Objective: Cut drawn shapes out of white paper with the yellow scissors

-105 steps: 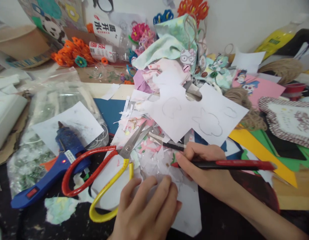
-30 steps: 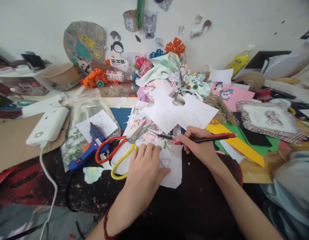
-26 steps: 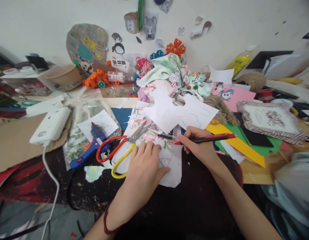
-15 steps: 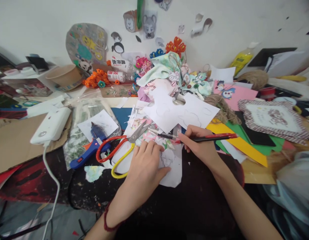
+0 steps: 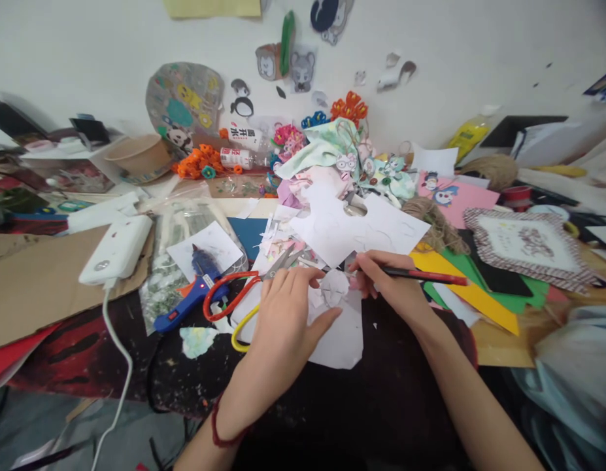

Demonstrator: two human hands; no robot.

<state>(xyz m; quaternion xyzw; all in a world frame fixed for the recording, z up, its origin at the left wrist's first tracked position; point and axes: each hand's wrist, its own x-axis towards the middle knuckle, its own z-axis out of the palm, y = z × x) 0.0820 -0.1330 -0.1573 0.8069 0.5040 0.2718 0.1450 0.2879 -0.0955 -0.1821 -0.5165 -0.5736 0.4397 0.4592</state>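
Note:
My left hand [image 5: 293,313] is over the white paper, its thumb and forefinger at the edges of a small rounded paper cut-out [image 5: 335,288] with pencil lines on it. A larger white sheet [image 5: 339,343] lies beneath. In my right hand [image 5: 388,281] is a black-and-red pen [image 5: 430,275], its red end pointing right. The right fingertips are close to the cut-out's right edge; whether they touch it I cannot tell. Scissors [image 5: 238,296] with one red and one yellow handle lie beside my left hand, their blades partly over paper scraps.
A blue glue gun [image 5: 192,297] and a white power strip [image 5: 117,248] lie to the left. Behind my hands is a white sheet with cut-out notches [image 5: 327,226]. Twine [image 5: 437,226], coloured paper [image 5: 472,297] and a framed cloth piece [image 5: 531,242] are on the right.
The cut-out has shifted up and right, off the sheet's drawn spot. My left thumb has moved up to its lower edge. The right hand keeps the pen, and the whole view has shifted slightly.

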